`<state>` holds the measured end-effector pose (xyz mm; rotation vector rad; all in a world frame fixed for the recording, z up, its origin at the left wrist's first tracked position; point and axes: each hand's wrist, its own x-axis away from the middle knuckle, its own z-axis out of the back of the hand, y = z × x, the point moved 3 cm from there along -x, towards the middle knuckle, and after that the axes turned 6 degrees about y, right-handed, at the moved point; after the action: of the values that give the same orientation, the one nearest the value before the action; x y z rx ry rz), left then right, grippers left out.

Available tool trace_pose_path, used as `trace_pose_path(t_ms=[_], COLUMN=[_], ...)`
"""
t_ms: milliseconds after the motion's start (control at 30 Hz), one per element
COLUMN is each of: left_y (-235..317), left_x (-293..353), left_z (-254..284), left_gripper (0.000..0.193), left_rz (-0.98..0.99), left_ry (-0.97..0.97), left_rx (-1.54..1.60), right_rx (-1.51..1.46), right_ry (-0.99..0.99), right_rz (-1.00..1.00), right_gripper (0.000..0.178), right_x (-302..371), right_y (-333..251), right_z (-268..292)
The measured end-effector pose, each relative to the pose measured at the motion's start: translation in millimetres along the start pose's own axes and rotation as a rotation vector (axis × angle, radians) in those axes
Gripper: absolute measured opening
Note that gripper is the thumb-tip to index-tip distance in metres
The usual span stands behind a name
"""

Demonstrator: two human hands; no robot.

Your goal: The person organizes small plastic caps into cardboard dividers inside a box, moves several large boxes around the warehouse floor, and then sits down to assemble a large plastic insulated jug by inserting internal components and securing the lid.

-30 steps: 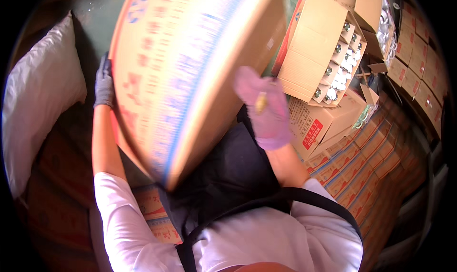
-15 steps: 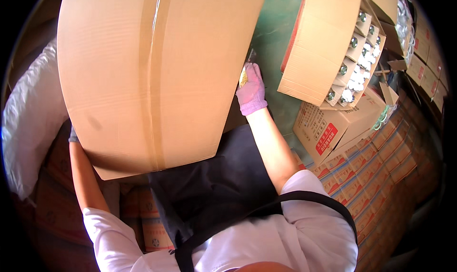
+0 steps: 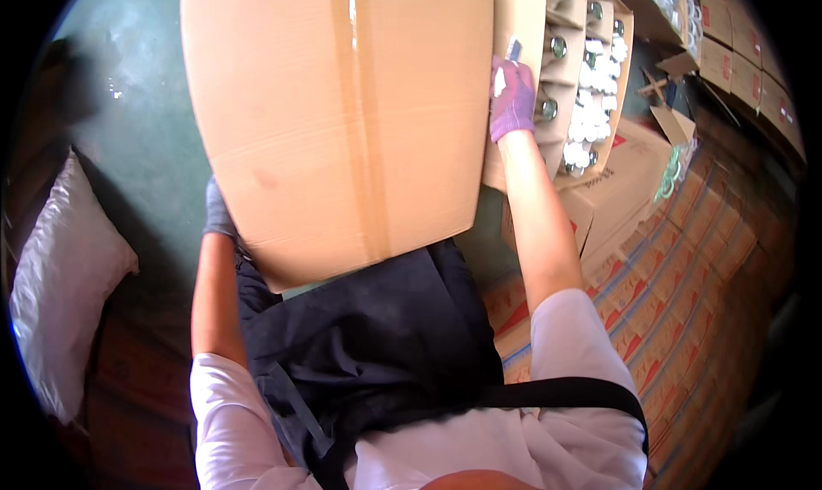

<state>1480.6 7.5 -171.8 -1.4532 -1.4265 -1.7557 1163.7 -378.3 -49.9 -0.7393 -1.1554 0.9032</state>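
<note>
A large cardboard box (image 3: 282, 130) sealed with brown tape is held in front of me, filling the upper middle of the view. My left hand (image 3: 220, 212), in a grey glove, is against the box's left side, its fingers partly hidden. My right hand (image 3: 514, 100), in a pinkish-purple glove, presses the box's right side with curled fingers. A slim, shiny object (image 3: 513, 50) sticks out above that hand; I cannot make out its kind. Just right of this hand stands an open carton (image 3: 490, 169) with dividers, holding several glass bottles (image 3: 558, 46) and white-topped pieces (image 3: 591, 117).
A closed carton (image 3: 621, 190) sits below the open one. Rows of printed cartons (image 3: 659, 293) cover the lower right, and more stacked cartons (image 3: 741, 70) stand at the far right. A filled white sack (image 3: 68, 293) lies at left on the green floor (image 3: 137, 87).
The large box and both hands have shifted right relative to the view, up to the open carton, whose left part is now covered. More green floor shows at left.
</note>
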Motion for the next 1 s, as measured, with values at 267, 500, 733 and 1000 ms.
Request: trace_pose_path(t_ms=[267,500,733,1000], left_y=[78.9,90.3,86.9,89.3], left_x=[77.4,77.9,76.1,74.7], left_z=[-112.9,-139.5,-139.7,-143.4], left_gripper=[0.058,0.066,0.067,0.067], left_rz=[-0.997,-1.074,-1.049,-1.041], left_ry=[0.51,0.695,0.666,0.634], left_rx=[-0.799,-1.115,-1.085,-1.057], right_rx=[0.798,1.629,1.797,1.555], right_ry=[-0.388,-0.765,-0.827,-0.498], right_rz=[0.97,1.087,1.323,0.879], right_gripper=[0.019,0.026,0.025,0.028], right_x=[-13.8,-10.7,-54.0,-34.4], right_y=[-108.0,-160.3,-160.6,-143.3], right_z=[-93.6,-277.8,-257.4,-243.9])
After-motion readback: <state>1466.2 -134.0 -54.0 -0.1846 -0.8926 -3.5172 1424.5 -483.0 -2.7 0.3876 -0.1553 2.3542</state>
